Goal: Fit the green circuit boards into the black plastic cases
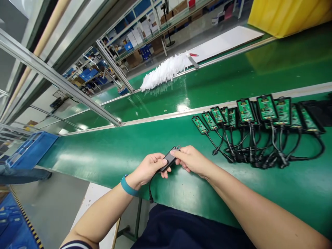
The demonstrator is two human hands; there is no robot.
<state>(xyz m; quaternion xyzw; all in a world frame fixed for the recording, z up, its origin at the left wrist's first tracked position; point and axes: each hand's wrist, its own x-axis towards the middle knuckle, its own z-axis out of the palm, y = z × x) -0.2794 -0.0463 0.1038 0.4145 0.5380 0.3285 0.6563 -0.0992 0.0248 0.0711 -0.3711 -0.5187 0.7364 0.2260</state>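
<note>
Between my two hands is a small black rectangular case (169,159) with a loop at its upper end. From its lower end a short black cable (150,188) hangs down past the bench edge, ending in a connector. My left hand (151,167), with a teal band on the wrist, grips the cabled end, thumb on top. The fingers of my right hand (190,159) pinch the looped end. To the right on the bench lie several open black cases with green circuit boards (246,111), their black cables (255,148) bunched toward me.
A green bench (109,148) runs across in front of me. Behind it, on a green conveyor surface (220,74), lie a pile of white strips (166,72) and a red-handled tool (193,58). A yellow bin (293,15) stands back right, a blue crate (33,148) far left. A person's leg (23,174) shows there.
</note>
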